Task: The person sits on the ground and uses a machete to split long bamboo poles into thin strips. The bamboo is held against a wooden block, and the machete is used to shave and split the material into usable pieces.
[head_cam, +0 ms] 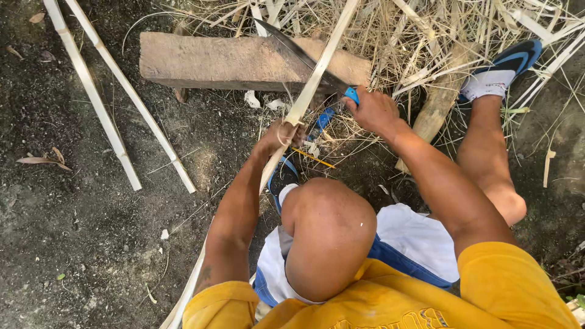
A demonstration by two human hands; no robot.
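Your left hand (281, 135) is closed around a long pale bamboo strip (317, 73), fingers wrapped about it near its middle. Your left forearm runs up from the lower left along the strip, elbow bent, the wrist just above your raised knee (332, 225). The strip slants from the bottom left, past your hand, up across the wood block (213, 61) and out at the top of the view.

Your right hand (373, 111) is clenched on the blue handle of a knife (304, 58). The dark blade points up and left, lying across the top of the block and meeting the strip there. Your right arm reaches forward nearly straight from the yellow sleeve, wrist turned slightly inward.

The block lies flat on the dirt ground (73, 213), straight ahead of you. Two more strips (116, 103) lie on the ground to the left, well apart from your hands. A heap of dry shavings (426, 36) spreads behind and right of the block. Your right foot in a blue sandal (506, 67) rests at the heap's edge.
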